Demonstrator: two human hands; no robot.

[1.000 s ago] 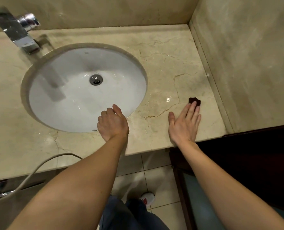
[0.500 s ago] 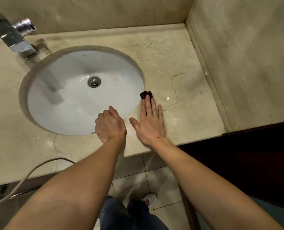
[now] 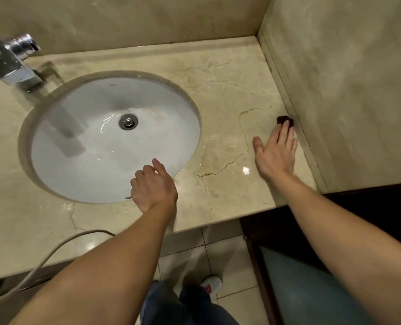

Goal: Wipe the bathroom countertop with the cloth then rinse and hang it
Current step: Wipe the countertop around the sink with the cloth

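Now the right hand (image 3: 275, 152) is pressing flat, fingers outstretched, on the small dark folded cloth (image 3: 284, 119), having slid it from the round white sink's (image 3: 54, 146) edge across the beige marble bench (image 3: 223, 95) to the right wall. Meanwhile the left hand (image 3: 153, 186) is staying loosely curled, empty, on the sink rim.

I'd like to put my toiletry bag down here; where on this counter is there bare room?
The widest bare patch of countertop lies between the sink and the right wall, behind the right hand and its dark cloth. The strip behind the sink is free but narrow. The front edge is crowded: the left hand rests there, near the faucet side's hose.
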